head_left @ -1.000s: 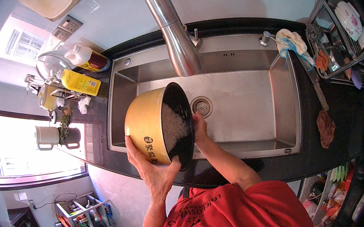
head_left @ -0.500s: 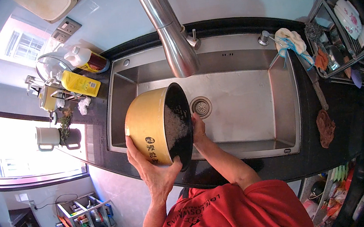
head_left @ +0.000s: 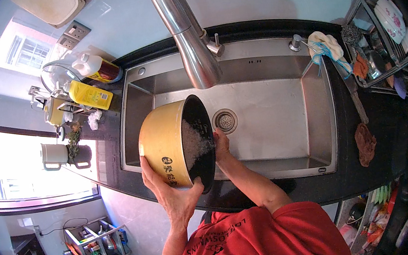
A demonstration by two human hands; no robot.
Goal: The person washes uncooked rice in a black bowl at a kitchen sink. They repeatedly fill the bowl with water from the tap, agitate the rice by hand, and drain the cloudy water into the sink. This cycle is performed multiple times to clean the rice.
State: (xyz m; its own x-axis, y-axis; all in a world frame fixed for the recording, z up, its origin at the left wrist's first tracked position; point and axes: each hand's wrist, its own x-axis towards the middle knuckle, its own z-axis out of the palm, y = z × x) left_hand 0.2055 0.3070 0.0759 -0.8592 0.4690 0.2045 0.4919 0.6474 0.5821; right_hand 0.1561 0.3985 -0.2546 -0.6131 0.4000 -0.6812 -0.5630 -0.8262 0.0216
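A gold rice cooker inner pot point(head_left: 162, 142) with a dark inside is tilted over the left part of the steel sink point(head_left: 272, 115), its mouth facing right. White rice grains point(head_left: 195, 142) lie inside and reach toward the right rim. My left hand point(head_left: 173, 193) grips the pot's near left side, fingers against the outer wall and thumb over the rim. At the right rim, my right hand point(head_left: 222, 148) is closed against the edge, its fingers partly hidden by the pot. The steel faucet point(head_left: 200, 65) hangs just above the pot's far edge; no water shows from it.
A round drain point(head_left: 225, 121) is right of the pot. Yellow bottle point(head_left: 90, 93) and jugs stand on the left counter. At right are a cloth point(head_left: 327, 47), a knife point(head_left: 356, 99), a brown rag point(head_left: 366, 144) and a dish rack point(head_left: 379, 44).
The pot has shifted slightly left and down, both hands still on it. The rice has spread further toward the right rim.
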